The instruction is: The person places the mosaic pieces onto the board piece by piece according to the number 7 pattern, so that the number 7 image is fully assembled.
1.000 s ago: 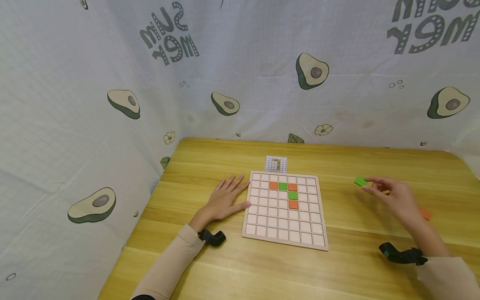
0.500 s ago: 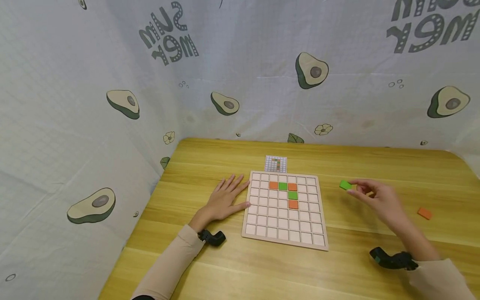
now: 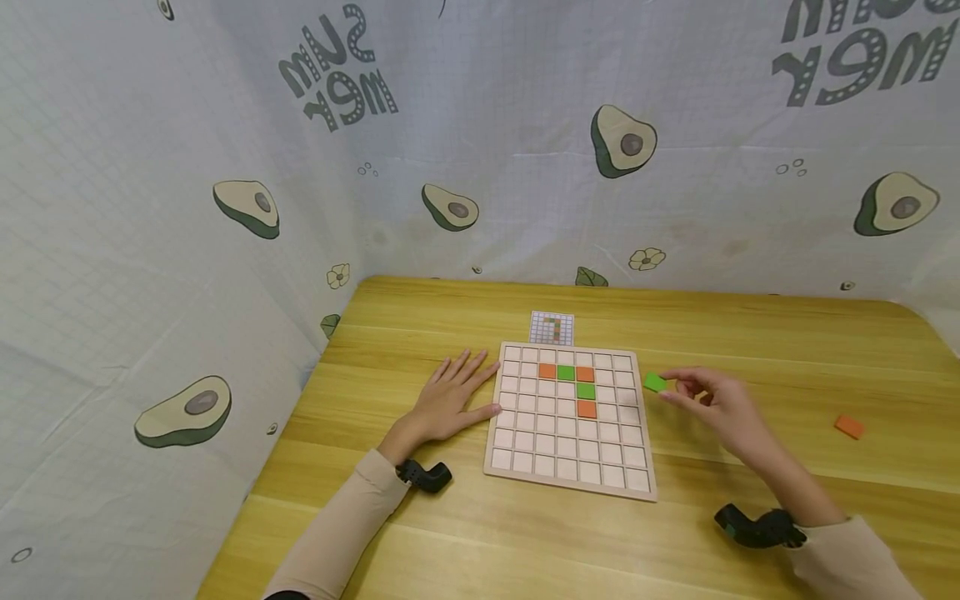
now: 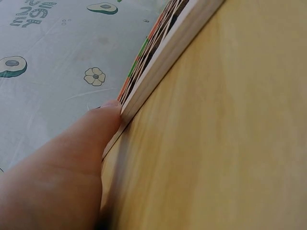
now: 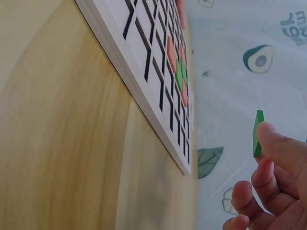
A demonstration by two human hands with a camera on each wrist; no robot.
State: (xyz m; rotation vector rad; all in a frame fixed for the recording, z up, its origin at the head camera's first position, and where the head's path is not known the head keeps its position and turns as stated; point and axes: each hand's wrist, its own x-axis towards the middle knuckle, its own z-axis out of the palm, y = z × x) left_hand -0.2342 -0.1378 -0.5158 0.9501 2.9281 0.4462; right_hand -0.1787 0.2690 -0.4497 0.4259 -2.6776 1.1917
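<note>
Between thumb and finger, my right hand (image 3: 716, 406) pinches a square green tile (image 3: 655, 382) just off the right edge of a wooden grid board (image 3: 536, 457). The right wrist view shows the same green tile (image 5: 258, 134) held up in the air. Flat on the table, my left hand (image 3: 447, 398) has its fingers spread, thumb and fingertip touching the board's left edge. Orange and green tiles sit in the grid: a short row with an orange tile (image 3: 547, 371) at its left, then a column running down to another orange tile (image 3: 587, 409).
A small printed card (image 3: 552, 327) with a coloured grid pattern lies against the board's far edge. One loose orange tile (image 3: 849, 427) rests on the wooden table (image 3: 585, 550) at the right. A patterned curtain (image 3: 517, 125) hangs behind the table and along its left side.
My right hand has moved left with the green tile, from well right of the board to beside its edge. The loose orange tile has come fully into sight. My left hand stays put.
</note>
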